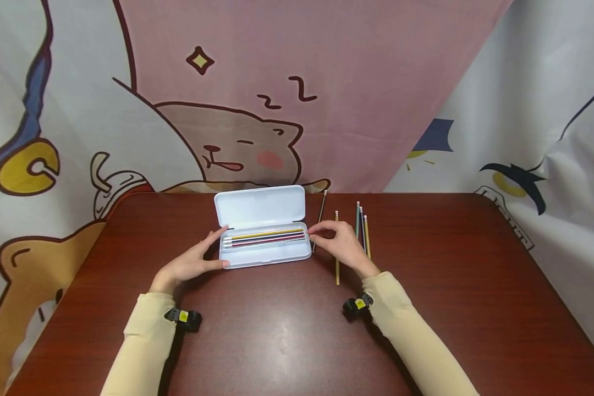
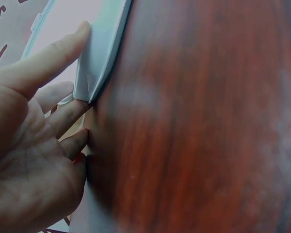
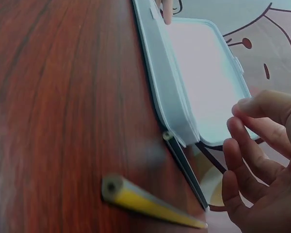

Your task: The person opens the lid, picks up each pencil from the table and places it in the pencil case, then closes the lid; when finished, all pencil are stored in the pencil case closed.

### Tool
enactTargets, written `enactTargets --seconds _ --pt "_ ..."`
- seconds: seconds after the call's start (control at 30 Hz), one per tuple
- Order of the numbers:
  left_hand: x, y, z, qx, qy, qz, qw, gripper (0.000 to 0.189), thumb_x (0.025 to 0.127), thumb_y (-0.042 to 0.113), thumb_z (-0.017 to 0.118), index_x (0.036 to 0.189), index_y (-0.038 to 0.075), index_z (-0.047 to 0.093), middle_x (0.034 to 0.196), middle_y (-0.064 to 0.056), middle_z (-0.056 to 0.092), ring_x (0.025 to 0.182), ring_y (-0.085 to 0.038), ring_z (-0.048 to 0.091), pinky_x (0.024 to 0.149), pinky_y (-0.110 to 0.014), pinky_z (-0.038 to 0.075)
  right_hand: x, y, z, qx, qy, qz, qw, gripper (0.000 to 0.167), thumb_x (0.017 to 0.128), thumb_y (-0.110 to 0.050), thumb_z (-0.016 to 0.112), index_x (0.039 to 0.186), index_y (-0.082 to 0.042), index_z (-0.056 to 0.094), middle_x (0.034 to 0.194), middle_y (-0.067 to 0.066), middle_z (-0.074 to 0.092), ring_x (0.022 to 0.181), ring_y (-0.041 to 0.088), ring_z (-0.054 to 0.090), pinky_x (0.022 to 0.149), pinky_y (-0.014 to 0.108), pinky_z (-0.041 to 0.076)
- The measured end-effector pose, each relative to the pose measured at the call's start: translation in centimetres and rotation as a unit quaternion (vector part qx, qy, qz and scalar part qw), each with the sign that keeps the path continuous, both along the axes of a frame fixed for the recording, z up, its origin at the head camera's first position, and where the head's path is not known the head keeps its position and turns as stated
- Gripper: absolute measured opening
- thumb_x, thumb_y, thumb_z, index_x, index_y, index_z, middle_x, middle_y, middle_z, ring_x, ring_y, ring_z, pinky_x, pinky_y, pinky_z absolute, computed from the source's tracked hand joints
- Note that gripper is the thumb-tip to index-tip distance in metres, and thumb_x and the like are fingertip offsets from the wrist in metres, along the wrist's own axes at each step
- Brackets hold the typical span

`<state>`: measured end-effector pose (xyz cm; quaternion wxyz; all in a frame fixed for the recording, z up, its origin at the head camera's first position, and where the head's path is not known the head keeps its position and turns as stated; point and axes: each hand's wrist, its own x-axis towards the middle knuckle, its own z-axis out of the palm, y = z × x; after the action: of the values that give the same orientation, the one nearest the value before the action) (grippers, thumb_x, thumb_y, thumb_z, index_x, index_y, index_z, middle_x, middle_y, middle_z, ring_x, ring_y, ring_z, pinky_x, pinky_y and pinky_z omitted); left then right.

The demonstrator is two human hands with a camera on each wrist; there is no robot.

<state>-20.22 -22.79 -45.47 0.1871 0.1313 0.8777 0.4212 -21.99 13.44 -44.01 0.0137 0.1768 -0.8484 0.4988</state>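
Note:
A white pencil case (image 1: 267, 257) lies with its lid (image 1: 260, 207) raised at the back. Several pencils (image 1: 264, 237), yellow, dark and red among them, lie side by side in its rear part. My left hand (image 1: 190, 263) holds the case's left end between the thumb at the front corner and the fingers toward the back. My right hand (image 1: 345, 242) hovers at the right end, fingers loosely bent and nothing between them. Below that hand in the right wrist view are a yellow pencil (image 3: 153, 206) and a dark pencil (image 3: 185, 167), whose end is right at the case's corner.
Right of my right hand lie a green pencil (image 1: 357, 219), a dark one and another yellow pencil (image 1: 367, 236), close together. The brown table (image 1: 277, 330) runs back to a printed cloth (image 1: 356, 82) hanging behind it.

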Motion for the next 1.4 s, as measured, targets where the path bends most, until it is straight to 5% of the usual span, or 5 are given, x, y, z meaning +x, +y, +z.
enactTargets --seconds 0.43,0.63,0.87,1.1,1.4 --pt "0.1 -0.1 0.2 -0.003 -0.005 0.003 1.0000 0.093 0.085 0.032 0.074 0.156 0.017 0.017 0.157 -0.028 0.004 0.142 -0.046 0.001 0.105 -0.069 0.009 1.0 3.7 0.4 0.019 -0.014 -0.026 0.9994 0.016 0.085 -0.007 0.072 0.101 -0.003 0.074 0.098 0.004 0.071 0.085 0.016 0.062 0.071 0.029 0.046" --pt "0.2 0.0 0.4 0.007 -0.010 0.007 0.9999 0.092 0.085 0.029 0.074 0.156 0.018 0.017 0.157 -0.028 0.003 0.142 -0.046 0.000 0.104 -0.069 0.009 1.4 5.5 0.5 0.021 -0.025 -0.041 0.9986 0.017 0.086 -0.007 0.071 0.102 -0.003 0.074 0.090 0.003 0.070 0.070 0.022 0.054 0.057 0.027 0.041" --pt "0.3 0.2 0.6 0.013 -0.016 0.010 0.9997 0.092 0.086 0.027 0.074 0.156 0.018 0.016 0.157 -0.027 0.002 0.142 -0.046 0.000 0.104 -0.069 0.009 2.6 7.2 1.7 0.000 -0.037 -0.060 0.9975 0.018 0.089 -0.007 0.069 0.105 0.000 0.072 0.099 0.013 0.070 0.080 0.025 0.056 0.062 0.025 0.043" --pt "0.3 0.1 0.4 0.019 -0.013 0.004 0.9997 0.091 0.086 0.025 0.074 0.156 0.017 0.016 0.157 -0.027 0.003 0.142 -0.046 -0.001 0.104 -0.069 0.009 2.5 9.6 0.3 -0.009 -0.039 -0.095 0.9946 0.020 0.088 -0.007 0.070 0.106 0.000 0.072 0.097 0.012 0.071 0.084 0.013 0.063 0.070 0.021 0.046" --pt "0.4 0.2 0.5 0.016 -0.015 0.004 0.9998 0.091 0.086 0.026 0.073 0.156 0.017 0.015 0.157 -0.028 0.003 0.142 -0.046 -0.001 0.105 -0.069 0.009 3.4 11.4 -0.5 0.034 -0.015 -0.145 0.9888 0.020 0.089 -0.006 0.067 0.107 0.001 0.070 0.098 0.014 0.068 0.088 0.023 0.058 0.069 0.020 0.044"
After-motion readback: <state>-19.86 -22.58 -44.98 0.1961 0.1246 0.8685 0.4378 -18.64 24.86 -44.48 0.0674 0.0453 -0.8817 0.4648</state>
